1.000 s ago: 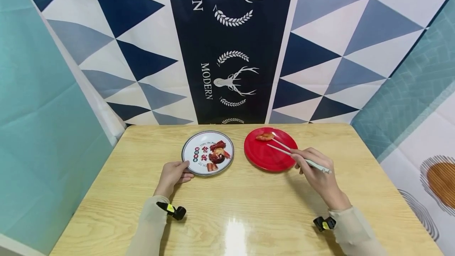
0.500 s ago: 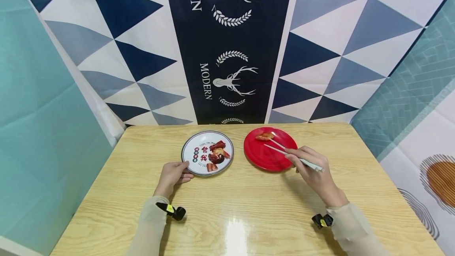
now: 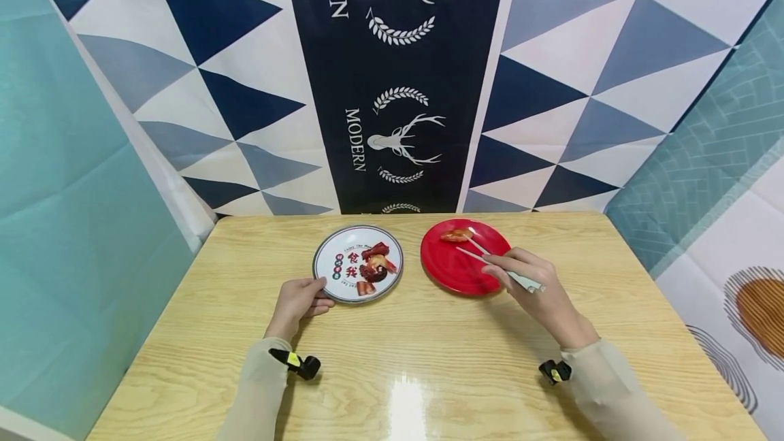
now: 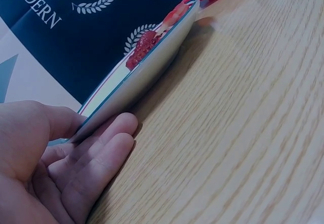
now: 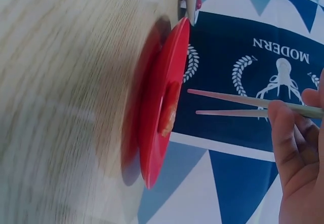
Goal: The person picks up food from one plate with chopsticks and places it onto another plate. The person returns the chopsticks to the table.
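Note:
My left hand (image 3: pixel 299 305) pinches the near-left rim of a white plate (image 3: pixel 339 250) with a dark-edged border, red lettering and food pictures. The thumb lies over the rim and the fingers are under it, as the left wrist view (image 4: pixel 116 102) of the plate bears out. My right hand (image 3: pixel 539 291) holds a pair of pale green chopsticks (image 3: pixel 520 280) by their thick ends. Their tips (image 5: pixel 197 112) are parted and stand above a red plate (image 3: pixel 453 271). An orange-brown piece of food (image 3: pixel 456 235) lies near that plate's far edge. The chopsticks are apart from the food in the right wrist view.
Both plates stand near the far edge of a light wooden table (image 3: pixel 392 346), with a narrow gap between them. Behind it hangs a patterned cloth (image 3: pixel 404 87). Teal cloth (image 3: pixel 79 209) borders the left side and another patterned cloth (image 3: pixel 723 223) the right.
My right hand has moved a little to the left with the chopsticks, over the red plate. The left hand, both plates and the food have stayed in place.

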Demonstrator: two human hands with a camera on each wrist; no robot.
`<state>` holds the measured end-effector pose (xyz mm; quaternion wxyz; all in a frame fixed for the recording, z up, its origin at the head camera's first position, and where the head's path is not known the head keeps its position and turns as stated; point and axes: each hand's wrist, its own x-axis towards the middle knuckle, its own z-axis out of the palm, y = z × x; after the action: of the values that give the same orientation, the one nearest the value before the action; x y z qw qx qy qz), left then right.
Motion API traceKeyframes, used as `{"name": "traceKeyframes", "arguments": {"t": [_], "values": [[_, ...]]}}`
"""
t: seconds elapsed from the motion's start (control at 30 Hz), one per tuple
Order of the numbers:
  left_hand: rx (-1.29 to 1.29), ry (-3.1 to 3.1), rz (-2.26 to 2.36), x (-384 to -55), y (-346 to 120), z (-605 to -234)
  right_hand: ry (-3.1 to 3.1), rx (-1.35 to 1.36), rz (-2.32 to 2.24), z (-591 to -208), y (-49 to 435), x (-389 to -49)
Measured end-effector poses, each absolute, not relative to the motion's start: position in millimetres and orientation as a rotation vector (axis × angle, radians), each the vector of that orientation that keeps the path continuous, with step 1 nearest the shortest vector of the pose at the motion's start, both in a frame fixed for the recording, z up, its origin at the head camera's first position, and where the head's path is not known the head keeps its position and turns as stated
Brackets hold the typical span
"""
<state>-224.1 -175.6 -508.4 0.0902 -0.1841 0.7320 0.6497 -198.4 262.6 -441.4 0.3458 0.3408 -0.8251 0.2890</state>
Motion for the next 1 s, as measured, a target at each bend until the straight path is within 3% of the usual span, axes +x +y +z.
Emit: {"name": "traceKeyframes", "arguments": {"t": [1.0], "values": [[-0.540, 2.172, 1.927, -222.3, -176.9, -508.1, -2.204, 0.907, 0.809, -446.6, 260.1, -212.5]]}}
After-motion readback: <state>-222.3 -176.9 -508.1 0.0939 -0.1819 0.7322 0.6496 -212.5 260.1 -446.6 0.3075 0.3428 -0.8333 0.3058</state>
